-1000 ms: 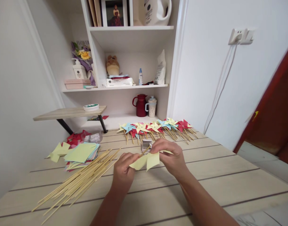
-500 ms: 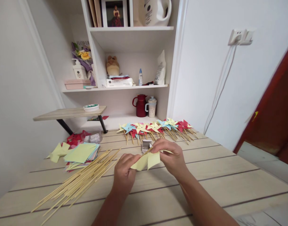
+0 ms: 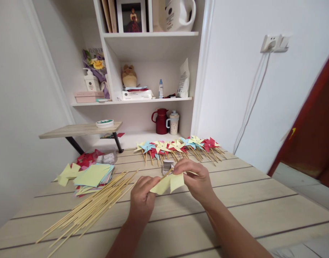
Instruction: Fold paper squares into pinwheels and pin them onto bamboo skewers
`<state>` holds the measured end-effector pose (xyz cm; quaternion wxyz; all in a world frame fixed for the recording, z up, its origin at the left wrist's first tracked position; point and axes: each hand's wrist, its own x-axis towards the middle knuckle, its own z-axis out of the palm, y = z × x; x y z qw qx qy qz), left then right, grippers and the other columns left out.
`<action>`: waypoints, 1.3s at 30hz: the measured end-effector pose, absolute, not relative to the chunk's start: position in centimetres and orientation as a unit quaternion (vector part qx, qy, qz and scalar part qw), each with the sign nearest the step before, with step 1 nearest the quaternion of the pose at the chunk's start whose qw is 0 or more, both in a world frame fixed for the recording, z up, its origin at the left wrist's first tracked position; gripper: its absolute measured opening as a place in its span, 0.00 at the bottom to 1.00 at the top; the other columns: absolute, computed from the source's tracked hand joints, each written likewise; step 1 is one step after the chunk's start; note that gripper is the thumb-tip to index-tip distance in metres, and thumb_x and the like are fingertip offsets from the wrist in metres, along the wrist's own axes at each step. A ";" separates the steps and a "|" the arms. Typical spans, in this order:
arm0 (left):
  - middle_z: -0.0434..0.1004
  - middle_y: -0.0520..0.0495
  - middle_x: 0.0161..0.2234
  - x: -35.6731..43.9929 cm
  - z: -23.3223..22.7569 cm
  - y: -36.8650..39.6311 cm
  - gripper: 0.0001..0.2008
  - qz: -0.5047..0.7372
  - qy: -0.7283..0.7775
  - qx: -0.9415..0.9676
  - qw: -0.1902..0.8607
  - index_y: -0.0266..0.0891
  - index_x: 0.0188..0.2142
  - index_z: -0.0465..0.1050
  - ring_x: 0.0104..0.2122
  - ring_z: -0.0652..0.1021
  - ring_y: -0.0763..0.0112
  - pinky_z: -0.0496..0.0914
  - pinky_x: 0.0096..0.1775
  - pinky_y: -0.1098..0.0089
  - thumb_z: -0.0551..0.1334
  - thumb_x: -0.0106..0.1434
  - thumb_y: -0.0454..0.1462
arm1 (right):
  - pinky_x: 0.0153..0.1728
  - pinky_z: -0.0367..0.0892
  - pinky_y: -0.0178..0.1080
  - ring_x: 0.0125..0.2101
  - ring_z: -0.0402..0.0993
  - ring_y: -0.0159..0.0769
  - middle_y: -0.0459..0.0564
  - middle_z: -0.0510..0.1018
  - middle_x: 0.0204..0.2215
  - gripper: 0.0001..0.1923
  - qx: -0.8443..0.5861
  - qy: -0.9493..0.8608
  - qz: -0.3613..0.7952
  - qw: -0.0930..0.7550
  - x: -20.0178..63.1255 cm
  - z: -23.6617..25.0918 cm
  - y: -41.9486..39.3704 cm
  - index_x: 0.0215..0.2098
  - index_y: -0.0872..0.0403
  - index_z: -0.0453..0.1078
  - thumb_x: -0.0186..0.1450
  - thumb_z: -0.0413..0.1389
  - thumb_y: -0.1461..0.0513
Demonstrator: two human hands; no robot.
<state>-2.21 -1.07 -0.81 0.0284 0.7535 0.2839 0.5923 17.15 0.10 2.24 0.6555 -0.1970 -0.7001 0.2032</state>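
Note:
Over the middle of the table, a pale yellow paper pinwheel (image 3: 177, 182) is held between both hands, its blades bent and partly covered by fingers. My left hand (image 3: 142, 196) is closed, thumb and fingers gripping the pinwheel's left edge. A thin wooden stick (image 3: 167, 173) runs along the paper between the hands; its ends are hidden. My right hand (image 3: 196, 178) is closed too, its fingers pinching the paper and the stick's far part. Just beyond the hands stands a small open grey-white box (image 3: 168, 166), whose contents I cannot make out.
Finished pinwheels (image 3: 176, 146) on sticks lie in a row at the back. Loose wooden sticks (image 3: 91, 204) spread at left, beside stacked coloured paper squares (image 3: 93, 175), yellow cut paper (image 3: 69, 173) and red pieces (image 3: 87, 158). A small raised shelf (image 3: 80, 129) stands behind them.
The hands and pinwheel hold nearly the same place; the paper's right blade has shifted slightly to the right. The whole view has dropped a few pixels.

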 end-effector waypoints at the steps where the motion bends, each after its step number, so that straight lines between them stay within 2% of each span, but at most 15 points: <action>1: 0.78 0.47 0.28 -2.2 -0.8 -1.1 0.24 0.591 0.283 0.755 0.029 0.41 0.41 0.80 0.28 0.75 0.67 0.69 0.31 0.69 0.51 0.52 0.24 | 0.32 0.71 0.38 0.33 0.75 0.37 0.48 0.79 0.29 0.08 -0.197 -0.700 0.203 0.656 17.2 2.2 0.1 0.32 0.48 0.78 0.61 0.60 0.67; 17: 0.78 0.47 0.29 -2.2 -1.0 -1.0 0.23 0.583 0.284 0.761 0.020 0.41 0.41 0.79 0.29 0.75 0.66 0.69 0.33 0.68 0.51 0.54 0.24 | 0.33 0.70 0.39 0.32 0.75 0.38 0.48 0.79 0.28 0.05 -0.194 -0.709 0.192 0.650 17.0 2.4 0.0 0.31 0.48 0.78 0.63 0.61 0.64; 39: 0.77 0.48 0.30 -2.2 -1.0 -1.1 0.26 0.579 0.281 0.765 -0.001 0.40 0.43 0.78 0.30 0.74 0.67 0.68 0.33 0.69 0.50 0.52 0.22 | 0.35 0.67 0.37 0.34 0.74 0.35 0.45 0.78 0.31 0.12 -0.170 -0.705 0.217 0.653 17.0 2.1 0.1 0.35 0.46 0.77 0.62 0.59 0.70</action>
